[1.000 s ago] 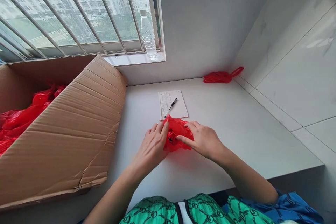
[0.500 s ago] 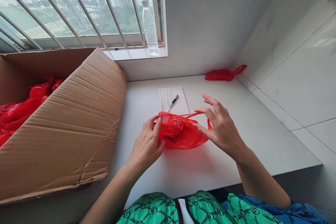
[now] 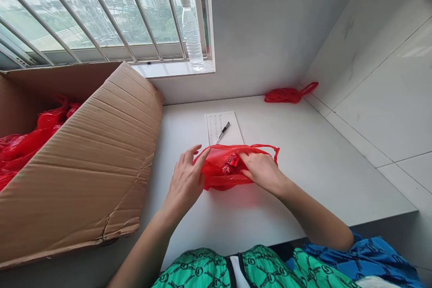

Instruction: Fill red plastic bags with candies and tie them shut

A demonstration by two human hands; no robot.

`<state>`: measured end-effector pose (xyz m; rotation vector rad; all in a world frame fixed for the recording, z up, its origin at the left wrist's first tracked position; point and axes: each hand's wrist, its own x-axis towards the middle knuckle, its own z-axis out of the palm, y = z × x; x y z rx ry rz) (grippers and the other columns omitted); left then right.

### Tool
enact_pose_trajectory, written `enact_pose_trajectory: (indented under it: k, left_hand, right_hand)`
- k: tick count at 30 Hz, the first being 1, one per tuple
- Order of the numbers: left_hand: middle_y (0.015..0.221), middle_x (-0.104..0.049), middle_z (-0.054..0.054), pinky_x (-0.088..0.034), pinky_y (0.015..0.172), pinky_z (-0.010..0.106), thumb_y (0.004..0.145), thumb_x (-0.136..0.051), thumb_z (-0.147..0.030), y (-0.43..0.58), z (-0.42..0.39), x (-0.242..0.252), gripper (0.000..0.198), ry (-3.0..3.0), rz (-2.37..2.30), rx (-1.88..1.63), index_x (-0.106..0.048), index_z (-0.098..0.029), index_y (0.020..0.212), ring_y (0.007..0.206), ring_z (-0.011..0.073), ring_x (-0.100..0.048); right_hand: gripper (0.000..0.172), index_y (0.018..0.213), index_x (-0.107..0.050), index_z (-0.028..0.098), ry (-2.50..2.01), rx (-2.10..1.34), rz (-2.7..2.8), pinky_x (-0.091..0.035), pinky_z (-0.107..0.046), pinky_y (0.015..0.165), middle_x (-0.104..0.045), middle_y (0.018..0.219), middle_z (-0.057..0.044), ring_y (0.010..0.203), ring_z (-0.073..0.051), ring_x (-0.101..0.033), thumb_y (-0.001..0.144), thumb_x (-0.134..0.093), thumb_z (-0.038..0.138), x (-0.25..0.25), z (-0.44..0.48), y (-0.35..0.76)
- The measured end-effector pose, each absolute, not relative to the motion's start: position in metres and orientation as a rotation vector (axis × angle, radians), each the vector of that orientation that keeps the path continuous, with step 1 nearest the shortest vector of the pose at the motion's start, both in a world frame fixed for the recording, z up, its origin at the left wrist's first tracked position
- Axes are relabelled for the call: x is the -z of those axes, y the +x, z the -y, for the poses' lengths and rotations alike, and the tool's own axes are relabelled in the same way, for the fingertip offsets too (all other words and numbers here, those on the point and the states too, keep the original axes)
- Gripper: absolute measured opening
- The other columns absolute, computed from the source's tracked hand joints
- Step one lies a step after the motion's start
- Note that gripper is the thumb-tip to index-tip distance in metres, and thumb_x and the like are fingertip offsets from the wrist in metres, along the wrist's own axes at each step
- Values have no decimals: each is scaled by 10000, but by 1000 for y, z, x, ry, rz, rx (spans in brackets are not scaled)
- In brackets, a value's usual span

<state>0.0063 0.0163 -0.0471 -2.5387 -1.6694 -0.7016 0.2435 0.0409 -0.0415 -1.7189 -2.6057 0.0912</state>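
Observation:
A thin red plastic bag [image 3: 219,184] lies on the white tabletop with its mouth spread open and a loop handle at its right. Inside are small red packets [image 3: 232,160] with pale print, partly covered by the film. My left hand [image 3: 186,177] holds the bag's left rim, thumb on the inner side and fingers outside. Reaching into the mouth from the right, my right hand [image 3: 261,168] has its curled fingers at one of the packets. Its fingertips are partly hidden by the bag.
At the left a large cardboard box [image 3: 101,144] holds several red bags [image 3: 47,121]. Behind my hands lie a notebook [image 3: 232,135] and a pen [image 3: 223,130]. Another red bag [image 3: 283,95] rests by the wall. A water bottle [image 3: 192,36] stands on the windowsill.
My right hand has moved left and down from the bag's right handle into its mouth. The packets inside have shifted. My left hand stays at the left rim.

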Motion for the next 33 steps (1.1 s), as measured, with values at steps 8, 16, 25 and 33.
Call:
enact_pose_trajectory:
  k: [8, 16, 25, 33]
  left_hand:
    - [894, -692, 52, -480, 817, 347, 950, -414, -165, 47, -16, 38, 271, -2994, 1224, 504, -674, -208, 889, 799, 191, -648]
    - [1062, -664, 80, -303, 459, 243, 891, -548, -278, 21, -37, 68, 237, -2694, 1800, 163, -653, -222, 1096, 641, 171, -633]
    - [1241, -632, 85, -534, 717, 295, 916, -557, -466, 20, -43, 56, 484, -3007, 2024, 871, -539, -242, 1344, 990, 237, -656]
    - [840, -684, 43, -527, 638, 258, 930, -571, -423, 24, -46, 59, 359, -3157, 2140, 1714, -632, -187, 1194, 724, 168, -653]
  right_hand:
    - [161, 886, -632, 188, -1456, -150, 2630, -253, -263, 473, -675, 775, -37, 582, -145, -558, 912, -495, 108, 59, -58, 229]
    - [243, 900, -649, 171, -1432, -96, 2385, -356, -275, 572, -693, 837, -53, 716, -167, -602, 957, -421, 104, 56, -63, 245]
    - [223, 1024, -693, 235, -1253, -786, 1971, -489, -272, 681, -719, 885, 0, 751, -150, -644, 978, -476, 216, 43, -55, 251]
    - [246, 1085, -678, 237, -1206, -918, 1934, -504, -276, 723, -714, 926, -12, 818, -155, -654, 1002, -462, 321, 38, -45, 238]
